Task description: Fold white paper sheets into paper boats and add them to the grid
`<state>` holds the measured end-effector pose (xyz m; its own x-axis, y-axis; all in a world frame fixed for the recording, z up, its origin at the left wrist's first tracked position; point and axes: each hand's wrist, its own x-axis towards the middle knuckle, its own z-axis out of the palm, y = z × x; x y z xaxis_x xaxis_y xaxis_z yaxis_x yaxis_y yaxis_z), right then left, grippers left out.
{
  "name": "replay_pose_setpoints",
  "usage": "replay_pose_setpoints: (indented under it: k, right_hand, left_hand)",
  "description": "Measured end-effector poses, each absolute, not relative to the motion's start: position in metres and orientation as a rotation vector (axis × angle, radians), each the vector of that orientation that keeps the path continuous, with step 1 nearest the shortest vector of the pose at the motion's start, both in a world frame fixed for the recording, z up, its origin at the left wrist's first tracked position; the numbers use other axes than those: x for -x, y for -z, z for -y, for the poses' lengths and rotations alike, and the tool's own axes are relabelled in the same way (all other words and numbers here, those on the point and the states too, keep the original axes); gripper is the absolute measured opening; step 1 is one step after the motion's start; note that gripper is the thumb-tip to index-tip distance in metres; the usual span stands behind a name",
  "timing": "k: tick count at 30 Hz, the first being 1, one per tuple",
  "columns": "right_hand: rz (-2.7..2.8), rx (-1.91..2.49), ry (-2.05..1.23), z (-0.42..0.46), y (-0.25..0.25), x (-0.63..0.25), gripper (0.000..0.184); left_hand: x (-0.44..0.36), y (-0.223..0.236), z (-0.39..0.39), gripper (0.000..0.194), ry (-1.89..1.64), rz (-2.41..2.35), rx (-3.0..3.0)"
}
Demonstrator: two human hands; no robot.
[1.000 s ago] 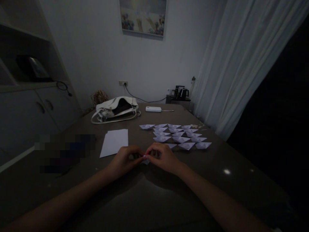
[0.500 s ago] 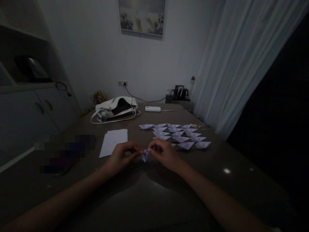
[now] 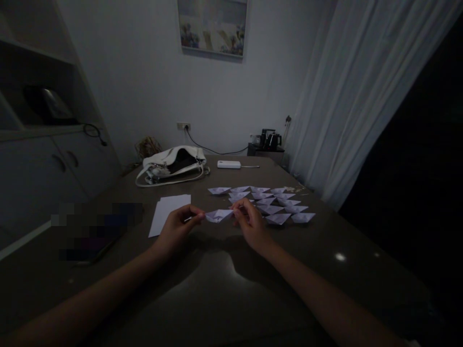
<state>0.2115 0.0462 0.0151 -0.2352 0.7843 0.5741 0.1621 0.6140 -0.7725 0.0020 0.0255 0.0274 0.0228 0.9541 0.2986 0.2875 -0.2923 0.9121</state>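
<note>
A small white paper boat (image 3: 218, 216) is stretched between my two hands, raised over the table. Its left tip is pinched by the thumb and fingers of my left hand (image 3: 181, 222). My right hand (image 3: 250, 222) pinches the opposite tip. Just beyond and to the right, several finished paper boats (image 3: 269, 209) lie in rows, and my right hand covers part of the nearest ones. Beside my left hand is a stack of white paper sheets (image 3: 167, 210), its lower right corner hidden behind that hand.
A white handbag (image 3: 173, 164) lies at the back left of the dark table (image 3: 231, 308). Behind the boats sits a white power bank (image 3: 229, 164) with a short cable. A pixelated object (image 3: 101, 233) is at the left. Small scraps (image 3: 294, 189) lie near the right edge.
The paper between my hands has gone from a narrow folded piece to a wide, opened boat. My hands have moved apart and slightly up.
</note>
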Motion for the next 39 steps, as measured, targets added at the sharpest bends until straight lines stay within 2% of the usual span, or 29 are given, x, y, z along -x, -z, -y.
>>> replay_pose_setpoints:
  k: [15,23,24,28,34,39]
  right_hand:
    - [1.368,0.717,-0.963,-0.045,-0.006,-0.195,0.032]
    - [1.622,0.717,-0.814,-0.04,-0.009,-0.203,0.021]
    - [1.65,0.722,-0.798,-0.039,-0.01,-0.203,0.02]
    - [1.745,0.73,-0.774,-0.034,-0.01,-0.2,0.015]
    - [1.813,0.689,-0.701,-0.035,-0.006,-0.2,0.012]
    - [1.75,0.648,-0.782,-0.034,-0.007,-0.199,0.012]
  left_hand:
    - [-0.015,-0.028,-0.017,0.032,-1.378,-1.136,-1.533]
    - [-0.014,-0.029,-0.007,0.021,-1.176,-1.134,-1.833]
    - [-0.014,-0.029,-0.006,0.024,-1.147,-1.142,-1.903]
    - [-0.015,-0.03,-0.004,0.055,-1.035,-1.12,-2.164]
    - [-0.015,-0.031,-0.006,0.032,-1.029,-1.207,-2.154]
    - [-0.015,-0.03,-0.01,0.033,-1.083,-1.195,-1.929]
